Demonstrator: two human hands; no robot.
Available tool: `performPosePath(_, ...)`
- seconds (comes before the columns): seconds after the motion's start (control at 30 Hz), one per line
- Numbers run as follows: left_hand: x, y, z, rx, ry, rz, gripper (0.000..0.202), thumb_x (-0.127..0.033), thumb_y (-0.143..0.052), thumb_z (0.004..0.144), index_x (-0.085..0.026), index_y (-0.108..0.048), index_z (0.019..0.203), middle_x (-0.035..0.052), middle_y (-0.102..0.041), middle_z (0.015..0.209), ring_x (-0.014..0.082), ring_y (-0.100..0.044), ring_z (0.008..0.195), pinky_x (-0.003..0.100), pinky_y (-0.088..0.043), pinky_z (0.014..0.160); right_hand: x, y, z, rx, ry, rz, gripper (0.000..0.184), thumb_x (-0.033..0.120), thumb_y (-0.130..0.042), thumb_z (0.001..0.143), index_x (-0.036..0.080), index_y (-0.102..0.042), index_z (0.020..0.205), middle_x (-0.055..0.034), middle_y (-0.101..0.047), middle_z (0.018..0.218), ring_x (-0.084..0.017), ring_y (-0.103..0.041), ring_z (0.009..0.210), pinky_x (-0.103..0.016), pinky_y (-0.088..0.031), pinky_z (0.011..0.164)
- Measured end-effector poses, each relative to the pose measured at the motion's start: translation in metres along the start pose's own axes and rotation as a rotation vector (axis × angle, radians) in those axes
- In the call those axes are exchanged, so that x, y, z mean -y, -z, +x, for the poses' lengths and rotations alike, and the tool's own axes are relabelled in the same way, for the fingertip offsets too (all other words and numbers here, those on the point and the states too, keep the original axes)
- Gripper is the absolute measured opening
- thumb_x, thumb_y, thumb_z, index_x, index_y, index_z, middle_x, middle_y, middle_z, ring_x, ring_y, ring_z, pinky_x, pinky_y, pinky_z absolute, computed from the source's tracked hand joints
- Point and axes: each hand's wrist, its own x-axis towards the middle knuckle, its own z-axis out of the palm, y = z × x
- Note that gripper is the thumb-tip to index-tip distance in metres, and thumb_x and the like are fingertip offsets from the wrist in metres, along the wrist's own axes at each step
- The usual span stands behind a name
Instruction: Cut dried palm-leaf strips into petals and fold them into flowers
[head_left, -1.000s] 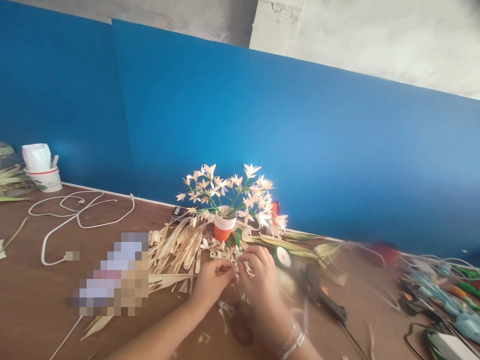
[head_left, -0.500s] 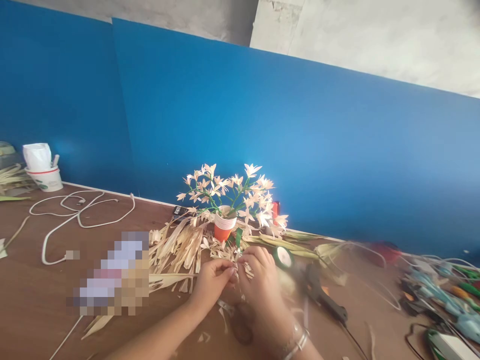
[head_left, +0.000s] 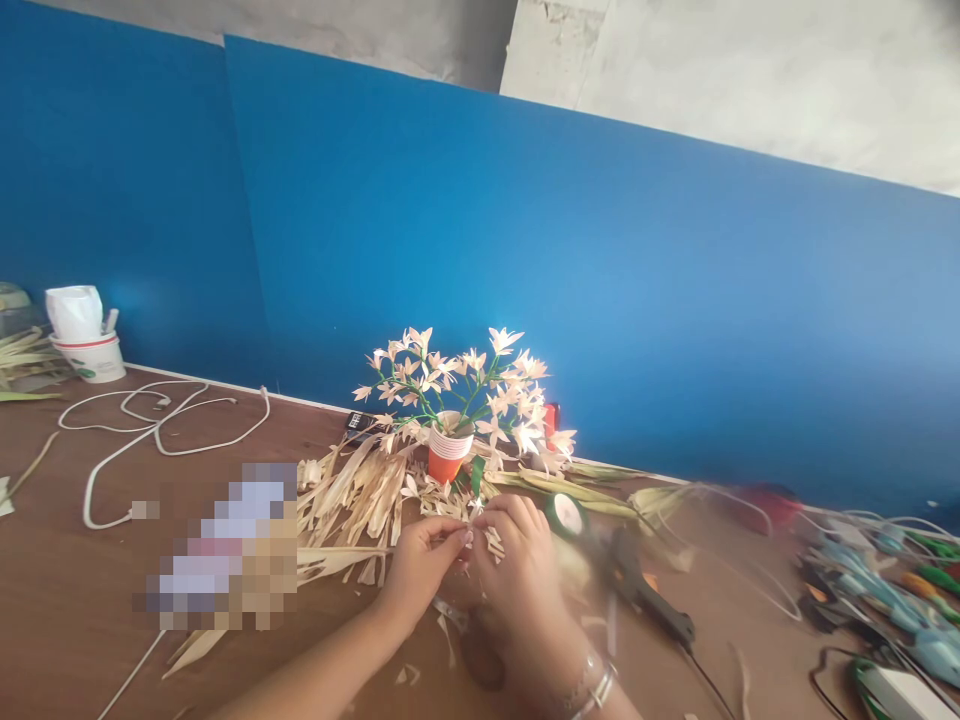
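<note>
My left hand and my right hand meet fingertip to fingertip low over the table. Both are closed in a pinch; a small pale bit shows between them, too hidden to name. Just beyond them stands an orange-and-white stack of cups holding green-stemmed flowers with pale pointed petals. Dried husk strips lie to the left of the cups. Small cut pieces are strewn by my fingers. Dark scissor handles lie partly under my right wrist.
To the right are a roll of green tape and a black glue gun with its cord. Cables and coloured items crowd the right edge. A white cable, a white tub and a pixelated patch are on the left.
My hands stay in the same place, pinched together. The fingers of my right hand have shifted very slightly; everything else is still.
</note>
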Motion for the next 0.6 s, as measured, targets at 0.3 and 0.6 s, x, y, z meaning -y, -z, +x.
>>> performPosePath(0.3,0.0001,-0.0003,0.0001,-0.023,0.006,-0.032,0.021,-0.034,-0.069,0.064,-0.015,-0.070,0.074,0.0024,-0.067,0.067,0.0148,-0.059,0.063,0.026,-0.050,0.062,0.0006,-0.0008,-0.0004,-0.014,0.008,-0.012,0.011,0.008,-0.055,0.077,0.019,-0.057,0.078,-0.0045,-0.056,0.086,-0.021,-0.050,0.082,-0.036,-0.038,0.072)
performPosePath(0.6,0.0004,0.0013,0.0001,-0.037,-0.002,-0.029,0.019,-0.033,-0.069,0.066,-0.016,-0.072,0.074,0.0025,-0.069,0.068,0.0147,-0.059,0.063,0.025,-0.051,0.062,0.0002,0.0009,0.0008,-0.009,0.016,0.004,0.012,0.008,-0.055,0.077,0.020,-0.056,0.081,-0.0043,-0.056,0.087,-0.020,-0.051,0.083,-0.036,-0.039,0.072)
